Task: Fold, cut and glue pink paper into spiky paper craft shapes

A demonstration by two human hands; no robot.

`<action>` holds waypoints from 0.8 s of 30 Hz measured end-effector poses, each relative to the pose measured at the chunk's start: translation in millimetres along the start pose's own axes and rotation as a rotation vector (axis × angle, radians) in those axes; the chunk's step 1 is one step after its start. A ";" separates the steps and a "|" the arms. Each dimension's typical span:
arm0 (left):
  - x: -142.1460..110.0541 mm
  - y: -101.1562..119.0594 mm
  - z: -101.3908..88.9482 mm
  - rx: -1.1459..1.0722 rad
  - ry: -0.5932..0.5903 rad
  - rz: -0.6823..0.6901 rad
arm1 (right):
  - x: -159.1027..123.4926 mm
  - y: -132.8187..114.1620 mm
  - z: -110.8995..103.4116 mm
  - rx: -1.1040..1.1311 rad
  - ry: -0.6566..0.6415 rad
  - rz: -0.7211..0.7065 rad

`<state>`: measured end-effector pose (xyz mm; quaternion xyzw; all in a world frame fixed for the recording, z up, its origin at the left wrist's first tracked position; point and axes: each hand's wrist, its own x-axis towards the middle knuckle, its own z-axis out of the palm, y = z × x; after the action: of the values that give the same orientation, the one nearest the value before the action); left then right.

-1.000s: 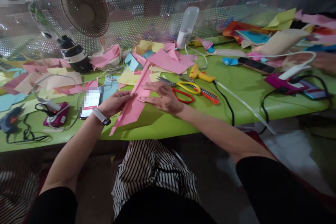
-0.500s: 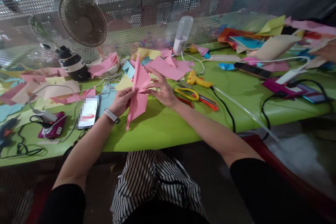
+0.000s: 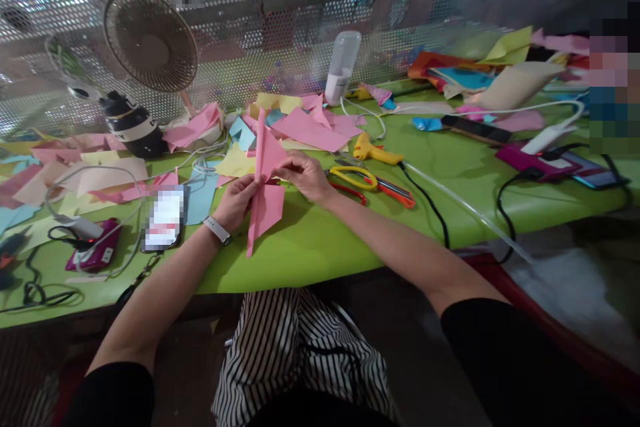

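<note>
A folded pink paper piece (image 3: 269, 208), with a long narrow strip along its left side, is held up over the green table. My left hand (image 3: 239, 199) pinches that strip near its middle, thumb on top. On the right side of the same paper, my right hand (image 3: 306, 177) is closed, thumb and fingertips pinching it close to the centre. Whether the right fingertips hold anything besides the paper is too small to tell. Just right of my right hand lie yellow-handled scissors (image 3: 356, 177) and an orange cutter knife (image 3: 396, 192).
Behind my hands lie pink, yellow and blue paper sheets (image 3: 313, 128). A yellow glue gun (image 3: 376, 149) with a cord rests to the right. A phone (image 3: 164, 217), a purple power strip (image 3: 94, 245), a black bottle (image 3: 133, 125) and a fan (image 3: 151, 40) stand or lie left.
My right hand's fingers have gone from spread to closed on the paper's middle. The view has shifted slightly, and the left hand keeps its pinch on the strip.
</note>
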<state>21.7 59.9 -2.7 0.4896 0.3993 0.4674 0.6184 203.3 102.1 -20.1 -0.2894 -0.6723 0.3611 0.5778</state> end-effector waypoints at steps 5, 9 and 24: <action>0.6 -3.5 0.3 -0.021 -0.005 0.027 | -2.4 -1.5 4.4 0.177 -0.031 0.120; 0.0 -4.3 2.4 -0.022 0.004 0.043 | -2.6 -4.3 3.8 0.159 0.008 0.145; 1.9 -10.8 2.1 -0.020 0.027 0.089 | -2.9 -4.6 6.6 0.084 0.033 0.125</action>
<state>26.1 60.4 -12.9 0.4944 0.3807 0.5050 0.5964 197.4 96.2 -18.5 -0.3121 -0.6275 0.4196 0.5769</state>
